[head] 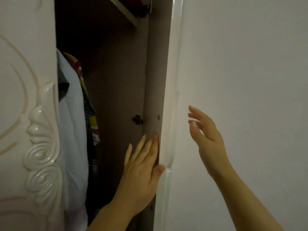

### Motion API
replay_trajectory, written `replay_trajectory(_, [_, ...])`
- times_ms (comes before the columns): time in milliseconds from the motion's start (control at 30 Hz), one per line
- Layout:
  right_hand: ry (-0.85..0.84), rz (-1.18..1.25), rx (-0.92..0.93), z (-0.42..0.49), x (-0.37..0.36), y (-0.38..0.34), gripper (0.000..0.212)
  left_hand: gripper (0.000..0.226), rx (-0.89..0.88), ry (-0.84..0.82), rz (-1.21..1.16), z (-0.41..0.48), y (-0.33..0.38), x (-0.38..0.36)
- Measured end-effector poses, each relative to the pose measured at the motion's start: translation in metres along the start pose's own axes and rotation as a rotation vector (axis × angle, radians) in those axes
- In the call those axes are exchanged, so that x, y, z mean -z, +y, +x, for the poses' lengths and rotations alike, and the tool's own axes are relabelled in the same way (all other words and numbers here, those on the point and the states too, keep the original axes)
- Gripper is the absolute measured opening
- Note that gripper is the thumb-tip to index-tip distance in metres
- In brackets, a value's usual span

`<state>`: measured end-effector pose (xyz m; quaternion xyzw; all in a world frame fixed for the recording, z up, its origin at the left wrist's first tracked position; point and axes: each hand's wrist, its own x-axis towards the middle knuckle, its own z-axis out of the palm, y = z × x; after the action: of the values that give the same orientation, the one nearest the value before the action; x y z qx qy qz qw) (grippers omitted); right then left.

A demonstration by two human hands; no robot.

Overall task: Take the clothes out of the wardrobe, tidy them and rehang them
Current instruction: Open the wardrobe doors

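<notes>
Presses straight-fingered left hand point(141, 165) against open wardrobe door point(154, 80), centre; holds right hand point(205, 134) slack, empty; leftward, carved door point(28, 72) overlapping hanging clothes point(71, 114).

I can read no text, label, brand or number anywhere in front of me here.

The clothes point(71, 114) hang at the left inside the wardrobe point(113, 72), just behind the left door point(25, 114), with a shelf point(123, 12) above at the top. The open right door point(155, 72) stands right of the opening; the left hand point(143, 169) lies on its inner face, the right hand point(206, 135) further right, apart from it.
</notes>
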<state>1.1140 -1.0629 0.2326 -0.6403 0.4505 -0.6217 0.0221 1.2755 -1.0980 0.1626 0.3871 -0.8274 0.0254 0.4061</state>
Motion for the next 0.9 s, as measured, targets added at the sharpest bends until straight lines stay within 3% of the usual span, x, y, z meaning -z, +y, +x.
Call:
replay_trajectory(300, [0.178,-0.646,0.488,0.019,0.058,-0.007,0.053,0.059,-0.098,-0.032,0.018,0.046,0.058,-0.069])
replay_trajectory(400, [0.155,-0.782,0.610,0.036,0.062,-0.002,0.057,0.060,-0.122,-0.031,0.007,0.060,0.067,-0.088])
replay_trajectory(533, [0.022,-0.995,0.554,0.066,0.064,0.020,0.069,0.070,-0.108,-0.007,0.048,0.079,0.063,-0.113])
replay_trajectory(667, [-0.088,-1.201,0.501,0.089,0.067,0.064,0.067,0.086,-0.081,-0.004,0.064,0.103,0.047,-0.132])
replay_trajectory(900, [0.041,-1.300,0.491,0.108,0.062,0.122,0.054,0.096,-0.064,0.014,0.144,0.154,0.004,-0.166])
